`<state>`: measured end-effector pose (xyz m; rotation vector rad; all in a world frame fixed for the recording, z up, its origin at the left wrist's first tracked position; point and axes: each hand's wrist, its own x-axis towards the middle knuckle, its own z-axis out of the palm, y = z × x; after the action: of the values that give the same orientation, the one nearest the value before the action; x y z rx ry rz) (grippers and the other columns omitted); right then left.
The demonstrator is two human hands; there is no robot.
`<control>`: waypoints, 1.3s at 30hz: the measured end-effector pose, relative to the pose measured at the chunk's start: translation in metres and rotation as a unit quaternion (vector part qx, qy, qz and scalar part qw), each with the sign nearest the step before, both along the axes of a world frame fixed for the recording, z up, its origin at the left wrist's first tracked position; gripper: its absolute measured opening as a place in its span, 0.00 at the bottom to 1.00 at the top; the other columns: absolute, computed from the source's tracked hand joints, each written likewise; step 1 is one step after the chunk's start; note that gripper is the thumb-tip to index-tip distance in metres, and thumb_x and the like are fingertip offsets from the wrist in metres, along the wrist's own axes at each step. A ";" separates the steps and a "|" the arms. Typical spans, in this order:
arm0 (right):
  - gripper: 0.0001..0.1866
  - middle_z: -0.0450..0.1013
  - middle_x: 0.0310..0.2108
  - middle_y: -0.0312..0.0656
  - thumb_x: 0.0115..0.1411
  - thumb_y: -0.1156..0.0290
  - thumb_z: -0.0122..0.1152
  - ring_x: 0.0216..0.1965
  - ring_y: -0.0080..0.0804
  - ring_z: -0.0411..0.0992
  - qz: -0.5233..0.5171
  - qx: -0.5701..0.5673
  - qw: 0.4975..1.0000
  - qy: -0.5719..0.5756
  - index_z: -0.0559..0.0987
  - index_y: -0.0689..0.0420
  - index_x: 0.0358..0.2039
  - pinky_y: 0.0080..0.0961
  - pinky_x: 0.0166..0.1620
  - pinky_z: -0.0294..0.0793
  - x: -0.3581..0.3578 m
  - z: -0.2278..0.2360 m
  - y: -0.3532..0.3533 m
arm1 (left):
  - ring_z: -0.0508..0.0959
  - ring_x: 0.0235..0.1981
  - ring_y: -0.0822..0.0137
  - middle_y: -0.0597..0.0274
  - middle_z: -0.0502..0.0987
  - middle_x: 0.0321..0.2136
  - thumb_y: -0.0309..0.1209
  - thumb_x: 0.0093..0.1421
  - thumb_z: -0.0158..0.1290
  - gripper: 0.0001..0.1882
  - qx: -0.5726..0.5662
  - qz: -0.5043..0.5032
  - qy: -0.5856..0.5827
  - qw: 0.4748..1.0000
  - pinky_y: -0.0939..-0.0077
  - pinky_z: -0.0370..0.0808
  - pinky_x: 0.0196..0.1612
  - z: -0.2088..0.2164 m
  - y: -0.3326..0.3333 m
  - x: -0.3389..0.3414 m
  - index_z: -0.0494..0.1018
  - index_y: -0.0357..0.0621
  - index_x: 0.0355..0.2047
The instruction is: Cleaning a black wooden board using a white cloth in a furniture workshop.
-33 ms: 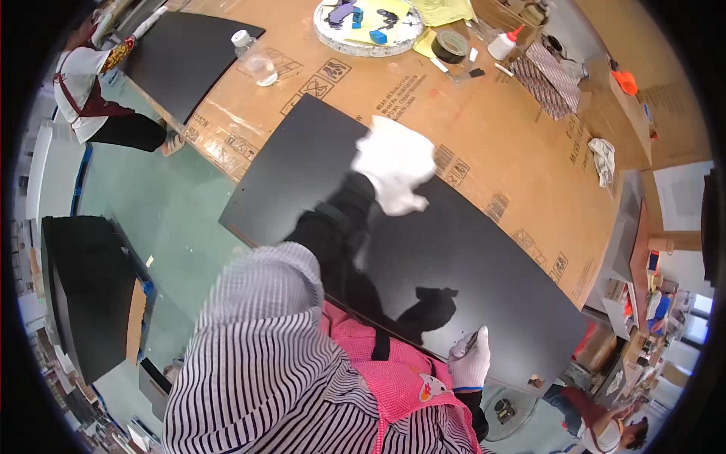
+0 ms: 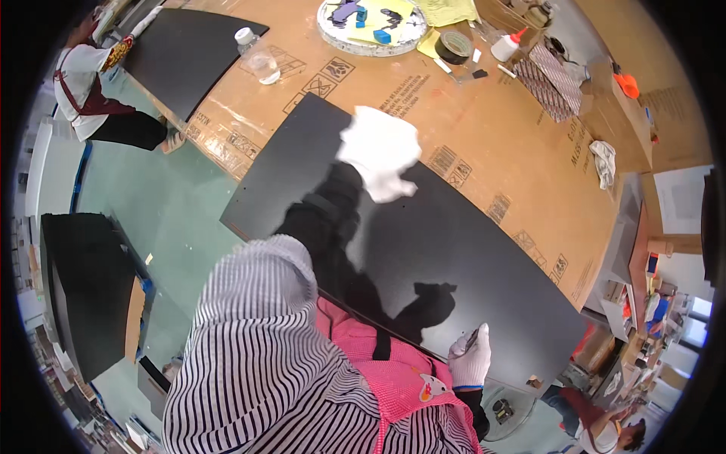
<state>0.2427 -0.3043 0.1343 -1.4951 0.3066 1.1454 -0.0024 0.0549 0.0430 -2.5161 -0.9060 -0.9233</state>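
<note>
A large black panel (image 2: 491,280) lies across the near side of a cardboard-covered table. Over its far part, my left hand reaches out with a white cloth (image 2: 378,147) that is blurred and hides most of the fingers. My left hand (image 2: 389,188) shows only as a white shape at the cloth's near side. At the panel's near edge, toward the right, my right hand (image 2: 470,359) wears a white glove with grey-stained fingertips. Its fingers are curled together with the thumb up; what they hold, if anything, is too small to name. Arm shadows fall on the panel.
Beyond the panel are a clear bottle (image 2: 261,60), a round paint-stained tray (image 2: 370,49), a tape roll (image 2: 454,47), a red-tipped white bottle (image 2: 507,45) and a crumpled rag (image 2: 603,163). A co-worker (image 2: 91,91) stands by another dark panel (image 2: 189,49) at far left.
My left hand with the white cloth has shifted a little to the left and away from me over the panel. My right hand has stayed in place.
</note>
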 end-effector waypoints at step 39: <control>0.29 0.74 0.46 0.40 0.65 0.72 0.63 0.46 0.31 0.74 0.129 0.047 0.990 0.041 0.66 0.63 0.65 0.23 0.52 0.74 0.185 -0.108 -0.176 | 0.71 0.57 0.39 0.50 0.74 0.57 0.63 0.50 0.58 0.38 -0.589 -0.020 0.208 0.781 0.32 0.64 0.56 0.054 -0.342 0.159 0.75 0.54 0.56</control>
<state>0.4280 -0.4799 0.0264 -1.4362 0.1147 1.4087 0.1561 -0.2874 0.0967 -3.4591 -1.5730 0.4635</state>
